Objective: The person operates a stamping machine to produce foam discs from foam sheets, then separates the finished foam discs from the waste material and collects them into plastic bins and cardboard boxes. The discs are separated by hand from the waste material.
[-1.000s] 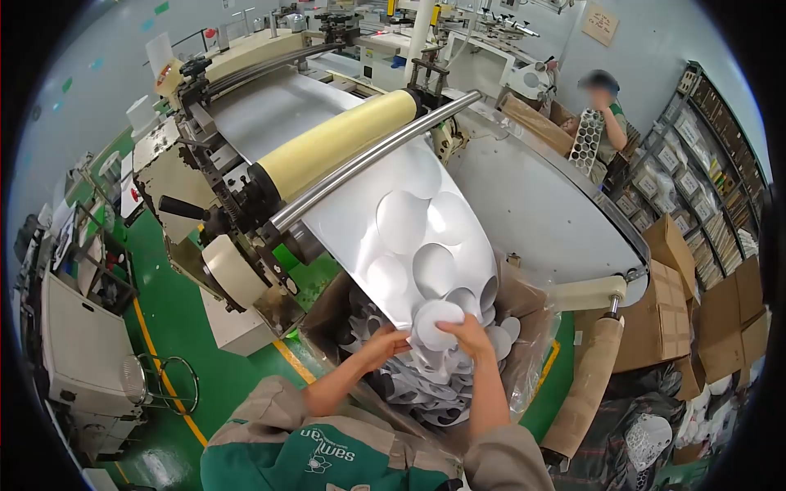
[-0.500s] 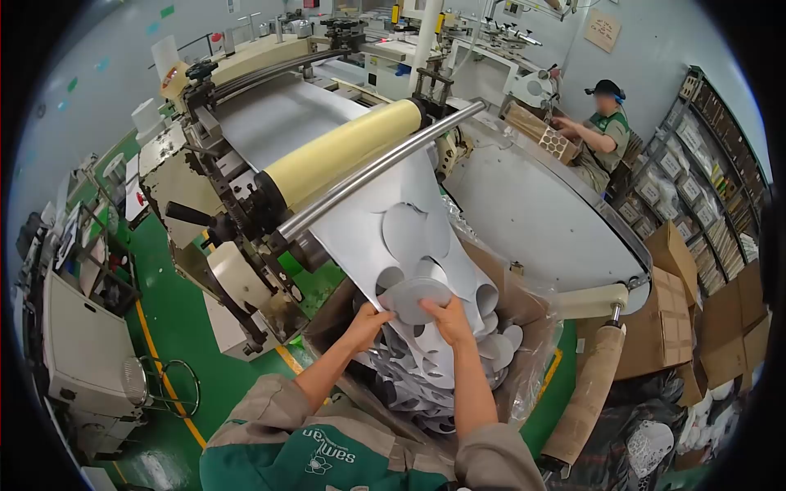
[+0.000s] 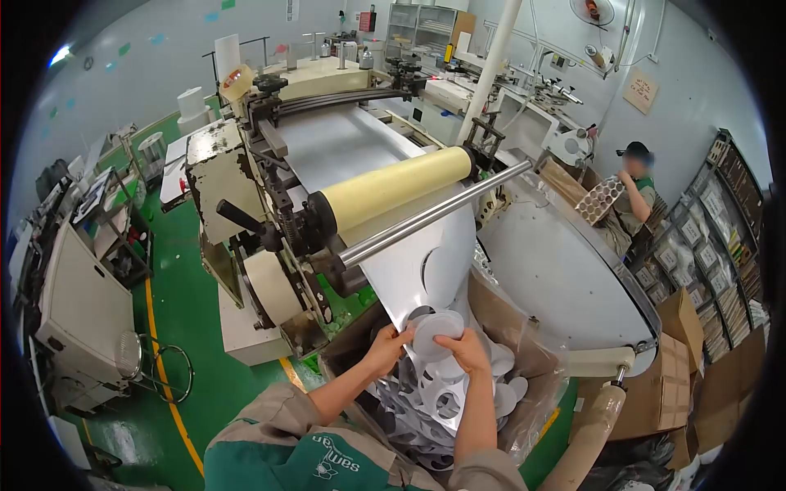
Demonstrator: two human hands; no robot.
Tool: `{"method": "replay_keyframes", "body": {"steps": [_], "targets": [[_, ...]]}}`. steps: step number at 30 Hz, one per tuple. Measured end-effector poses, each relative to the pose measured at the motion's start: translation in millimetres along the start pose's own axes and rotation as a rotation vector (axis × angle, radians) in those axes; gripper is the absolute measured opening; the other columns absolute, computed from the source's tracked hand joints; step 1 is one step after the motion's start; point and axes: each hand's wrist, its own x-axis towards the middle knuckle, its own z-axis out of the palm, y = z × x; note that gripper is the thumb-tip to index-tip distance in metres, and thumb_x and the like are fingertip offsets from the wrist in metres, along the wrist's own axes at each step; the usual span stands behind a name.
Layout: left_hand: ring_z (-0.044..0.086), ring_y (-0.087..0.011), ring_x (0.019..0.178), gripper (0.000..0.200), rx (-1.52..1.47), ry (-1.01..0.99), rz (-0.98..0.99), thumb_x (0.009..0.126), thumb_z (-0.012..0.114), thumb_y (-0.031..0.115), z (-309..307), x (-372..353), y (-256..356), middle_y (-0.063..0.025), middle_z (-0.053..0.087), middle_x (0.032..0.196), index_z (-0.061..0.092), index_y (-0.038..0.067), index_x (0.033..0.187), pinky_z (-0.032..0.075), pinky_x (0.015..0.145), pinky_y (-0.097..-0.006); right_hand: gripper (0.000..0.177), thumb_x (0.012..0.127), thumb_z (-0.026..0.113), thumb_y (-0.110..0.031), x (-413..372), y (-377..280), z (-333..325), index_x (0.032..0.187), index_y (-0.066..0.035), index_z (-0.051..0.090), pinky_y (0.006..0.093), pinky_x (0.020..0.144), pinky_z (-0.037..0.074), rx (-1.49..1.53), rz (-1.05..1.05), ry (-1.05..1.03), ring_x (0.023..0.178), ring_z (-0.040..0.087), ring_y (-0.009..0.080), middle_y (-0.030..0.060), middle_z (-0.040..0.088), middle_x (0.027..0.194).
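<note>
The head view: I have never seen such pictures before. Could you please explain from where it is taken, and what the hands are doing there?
A camera on a person's head looks forward and down, so these are bare human hands, not a robot's. The right hand holds a pale round disc, thumb on top. The left hand is at the disc's left edge; I cannot tell whether it grips disc or sheet. The pale sheet lies on the machine, passes the yellow roller and metal bar, and slopes down toward a box of cut-out scraps. Further back, another person holds a panel with round shapes.
</note>
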Motion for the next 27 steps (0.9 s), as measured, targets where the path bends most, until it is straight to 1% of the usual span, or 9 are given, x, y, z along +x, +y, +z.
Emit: {"method": "replay_keyframes", "body": {"steps": [3, 4, 6, 10, 13, 15, 17, 22, 27], "targets": [[0.056, -0.0093, 0.082, 0.028, -0.019, 0.084, 0.035, 0.084, 0.059, 0.021, 20, -7, 47, -0.0043, 0.058, 0.096, 0.051, 0.004, 0.105, 0.044, 0.065, -0.0203, 0.037, 0.076, 0.064, -0.004, -6, 39, -7, 0.110, 0.003, 0.052, 0.0349, 0.088, 0.043, 0.444, -0.107, 0.155, 0.095, 0.056, 0.0211, 0.0101, 0.057, 0.105], [0.053, -0.0125, 0.092, 0.034, 0.031, 0.265, 0.120, 0.083, 0.060, 0.022, 18, 3, 54, -0.0074, 0.056, 0.106, 0.049, 0.003, 0.109, 0.044, 0.075, -0.0251, 0.038, 0.077, 0.065, -0.005, -16, 61, -13, 0.111, 0.003, 0.051, 0.0351, 0.089, 0.042, 0.656, -0.163, 0.247, 0.097, 0.055, 0.0212, 0.0101, 0.056, 0.107], [0.050, -0.0163, 0.098, 0.044, 0.058, 0.301, 0.367, 0.080, 0.063, 0.021, -7, 33, 66, -0.0075, 0.055, 0.108, 0.047, 0.000, 0.116, 0.037, 0.087, -0.0288, 0.041, 0.077, 0.065, -0.005, -31, 80, -21, 0.114, 0.003, 0.048, 0.0350, 0.090, 0.041, 0.956, -0.138, 0.464, 0.102, 0.053, 0.0210, 0.0101, 0.054, 0.111], [0.052, -0.0106, 0.087, 0.033, 0.003, 0.273, 0.467, 0.082, 0.062, 0.024, -16, 47, 78, -0.0040, 0.059, 0.097, 0.057, 0.000, 0.105, 0.039, 0.078, -0.0259, 0.039, 0.077, 0.065, -0.008, 0, 22, 3, 0.112, 0.003, 0.050, 0.0336, 0.087, 0.042, 0.591, -0.317, 0.304, 0.097, 0.054, 0.0191, 0.0094, 0.056, 0.107], [0.051, -0.0080, 0.084, 0.028, 0.178, 0.185, 0.348, 0.083, 0.061, 0.024, -21, 37, 60, -0.0028, 0.061, 0.092, 0.059, -0.001, 0.098, 0.039, 0.073, -0.0235, 0.035, 0.077, 0.065, -0.010, 42, -24, 27, 0.108, 0.003, 0.054, 0.0311, 0.084, 0.042, 0.153, -0.255, 0.146, 0.092, 0.055, 0.0170, 0.0090, 0.059, 0.102], [0.054, -0.0102, 0.086, 0.032, 0.012, 0.055, 0.174, 0.084, 0.058, 0.024, -8, 16, 61, -0.0037, 0.059, 0.100, 0.054, -0.001, 0.104, 0.040, 0.078, -0.0251, 0.034, 0.077, 0.062, -0.003, 55, -46, 44, 0.110, 0.002, 0.053, 0.0313, 0.087, 0.041, 0.033, -0.239, -0.002, 0.095, 0.055, 0.0177, 0.0089, 0.058, 0.105], [0.056, -0.0146, 0.094, 0.039, -0.190, 0.018, 0.062, 0.086, 0.055, 0.026, 5, 3, 68, -0.0069, 0.054, 0.113, 0.046, 0.000, 0.114, 0.041, 0.086, -0.0293, 0.037, 0.077, 0.064, -0.007, 55, -23, 37, 0.112, 0.001, 0.052, 0.0318, 0.088, 0.041, 0.184, -0.225, -0.013, 0.097, 0.054, 0.0175, 0.0086, 0.057, 0.106], [0.053, -0.0123, 0.094, 0.036, 0.035, 0.233, 0.258, 0.085, 0.057, 0.024, -3, 24, 99, -0.0039, 0.056, 0.105, 0.049, 0.002, 0.112, 0.043, 0.081, -0.0288, 0.051, 0.077, 0.063, -0.005, 12, 50, 1, 0.123, -0.003, 0.041, 0.0368, 0.091, 0.043, 0.877, -0.212, 0.317, 0.104, 0.052, 0.0213, 0.0086, 0.051, 0.117], [0.053, -0.0103, 0.087, 0.029, -0.061, 0.228, 0.437, 0.087, 0.056, 0.022, -18, 51, 89, -0.0033, 0.059, 0.098, 0.056, -0.001, 0.104, 0.041, 0.077, -0.0248, 0.044, 0.079, 0.062, -0.006, 52, -18, 22, 0.119, -0.001, 0.044, 0.0332, 0.090, 0.041, 0.536, -0.353, 0.211, 0.103, 0.051, 0.0187, 0.0076, 0.053, 0.113]]}}
